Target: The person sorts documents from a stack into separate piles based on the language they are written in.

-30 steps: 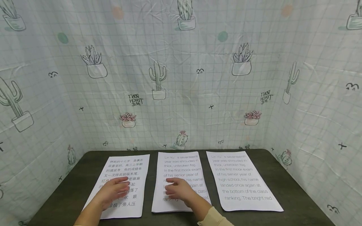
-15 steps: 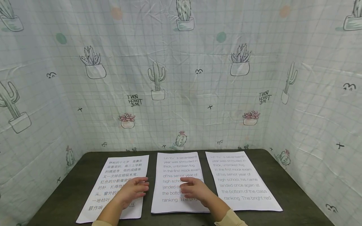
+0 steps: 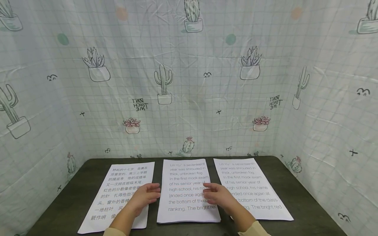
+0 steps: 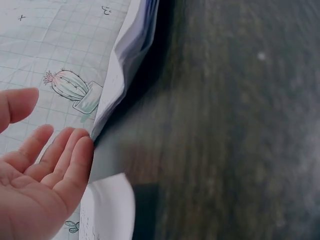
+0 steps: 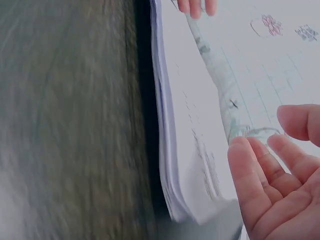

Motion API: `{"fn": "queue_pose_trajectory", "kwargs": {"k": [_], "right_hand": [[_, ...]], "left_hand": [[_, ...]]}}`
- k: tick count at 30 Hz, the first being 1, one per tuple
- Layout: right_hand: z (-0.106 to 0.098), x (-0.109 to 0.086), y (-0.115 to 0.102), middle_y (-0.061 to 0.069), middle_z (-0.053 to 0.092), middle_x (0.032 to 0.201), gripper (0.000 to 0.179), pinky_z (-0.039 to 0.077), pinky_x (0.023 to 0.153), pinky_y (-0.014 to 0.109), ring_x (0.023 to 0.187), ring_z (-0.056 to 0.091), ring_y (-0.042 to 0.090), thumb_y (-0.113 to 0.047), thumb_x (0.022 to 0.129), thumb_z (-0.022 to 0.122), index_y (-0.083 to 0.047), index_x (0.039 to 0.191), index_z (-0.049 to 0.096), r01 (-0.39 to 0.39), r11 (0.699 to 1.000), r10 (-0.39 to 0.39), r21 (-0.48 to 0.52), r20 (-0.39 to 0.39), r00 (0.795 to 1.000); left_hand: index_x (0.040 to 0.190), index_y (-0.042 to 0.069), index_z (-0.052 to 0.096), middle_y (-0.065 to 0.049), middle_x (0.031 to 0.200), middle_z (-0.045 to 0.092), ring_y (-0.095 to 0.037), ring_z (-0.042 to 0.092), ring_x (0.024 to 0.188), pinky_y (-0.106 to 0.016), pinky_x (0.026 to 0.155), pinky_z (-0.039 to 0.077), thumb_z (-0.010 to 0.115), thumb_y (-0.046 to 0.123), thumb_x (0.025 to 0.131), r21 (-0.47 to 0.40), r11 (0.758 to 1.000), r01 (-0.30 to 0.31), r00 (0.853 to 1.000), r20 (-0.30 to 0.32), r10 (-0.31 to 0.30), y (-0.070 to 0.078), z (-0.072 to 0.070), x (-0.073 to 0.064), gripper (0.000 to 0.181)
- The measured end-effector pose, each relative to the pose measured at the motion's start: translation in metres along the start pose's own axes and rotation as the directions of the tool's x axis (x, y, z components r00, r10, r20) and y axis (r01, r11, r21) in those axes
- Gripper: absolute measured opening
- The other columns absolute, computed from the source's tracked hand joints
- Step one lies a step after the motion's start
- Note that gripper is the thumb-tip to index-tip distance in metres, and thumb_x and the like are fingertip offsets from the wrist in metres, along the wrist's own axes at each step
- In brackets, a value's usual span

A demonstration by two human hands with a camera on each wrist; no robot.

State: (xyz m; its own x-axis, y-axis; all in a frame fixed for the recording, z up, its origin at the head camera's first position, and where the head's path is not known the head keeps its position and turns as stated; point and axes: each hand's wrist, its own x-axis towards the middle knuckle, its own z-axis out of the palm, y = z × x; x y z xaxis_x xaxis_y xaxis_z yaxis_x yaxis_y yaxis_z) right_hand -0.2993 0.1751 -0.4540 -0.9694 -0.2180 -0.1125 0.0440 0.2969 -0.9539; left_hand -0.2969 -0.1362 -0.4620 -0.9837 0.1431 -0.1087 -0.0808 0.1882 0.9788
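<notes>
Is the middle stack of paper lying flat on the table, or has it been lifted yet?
Flat. The middle stack lies on the dark table, all edges down; left hand and right hand flank it, fingers straight.

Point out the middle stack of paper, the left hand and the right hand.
middle stack of paper [image 3: 186,177]: head view, on the printed upper part of the top sheet.
left hand [image 3: 145,196]: head view, on the back of the hand.
right hand [image 3: 222,196]: head view, on the back of the hand.

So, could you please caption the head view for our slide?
Two open hands, left hand and right hand, flank the middle stack.
</notes>
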Motion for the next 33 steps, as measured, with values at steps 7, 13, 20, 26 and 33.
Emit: {"fn": "queue_pose_trajectory", "kwargs": {"k": [7,13,20,26,33], "right_hand": [[-0.015,-0.002,0.006,0.028,0.061,0.123,0.05,0.059,0.085,0.043,0.104,0.066,0.029,-0.008,0.09,0.063,0.01,0.135,0.05,-0.044,0.999,0.041,-0.024,-0.106,0.994],[-0.02,-0.002,0.009,0.03,0.061,0.124,0.046,0.059,0.084,0.045,0.107,0.066,0.037,-0.006,0.089,0.061,0.011,0.132,0.053,-0.102,0.994,0.093,-0.042,-0.172,0.981],[-0.019,-0.001,0.012,0.025,0.064,0.12,0.047,0.06,0.08,0.043,0.097,0.069,0.028,-0.009,0.087,0.063,0.009,0.13,0.055,-0.167,0.983,0.152,-0.077,-0.17,0.974],[-0.016,0.0,0.012,0.017,0.069,0.108,0.046,0.06,0.074,0.041,0.091,0.069,0.023,-0.009,0.087,0.063,0.009,0.129,0.056,-0.199,0.975,0.182,-0.095,-0.162,0.97],[-0.012,0.001,0.013,0.019,0.068,0.109,0.046,0.06,0.073,0.041,0.09,0.069,0.023,-0.005,0.084,0.065,0.008,0.128,0.058,-0.189,0.973,0.167,-0.132,-0.162,0.973]], "left_hand": [[0.13,-0.012,0.052,-0.03,0.127,0.059,-0.036,0.063,0.112,-0.044,0.093,0.055,0.068,0.006,0.083,0.062,0.997,0.042,0.995,-0.096,-0.036,-0.002,0.002,0.001,0.053],[0.129,-0.015,0.051,-0.032,0.122,0.06,-0.035,0.066,0.104,-0.042,0.086,0.058,0.068,0.005,0.082,0.104,0.993,0.057,0.993,-0.105,-0.046,-0.004,0.003,0.001,0.053],[0.126,-0.016,0.052,-0.022,0.106,0.066,-0.022,0.069,0.083,-0.038,0.075,0.06,0.067,0.006,0.082,0.158,0.985,0.073,0.994,-0.092,-0.059,-0.003,0.008,0.0,0.052],[0.12,-0.014,0.058,-0.016,0.097,0.068,-0.016,0.067,0.076,-0.033,0.07,0.06,0.068,0.006,0.083,0.19,0.976,0.107,0.991,-0.095,-0.09,-0.002,0.012,0.001,0.044],[0.112,-0.012,0.062,-0.014,0.087,0.068,-0.014,0.065,0.068,-0.031,0.064,0.06,0.073,0.001,0.079,0.178,0.977,0.119,0.986,-0.135,-0.095,-0.004,0.016,0.001,0.037]]}}
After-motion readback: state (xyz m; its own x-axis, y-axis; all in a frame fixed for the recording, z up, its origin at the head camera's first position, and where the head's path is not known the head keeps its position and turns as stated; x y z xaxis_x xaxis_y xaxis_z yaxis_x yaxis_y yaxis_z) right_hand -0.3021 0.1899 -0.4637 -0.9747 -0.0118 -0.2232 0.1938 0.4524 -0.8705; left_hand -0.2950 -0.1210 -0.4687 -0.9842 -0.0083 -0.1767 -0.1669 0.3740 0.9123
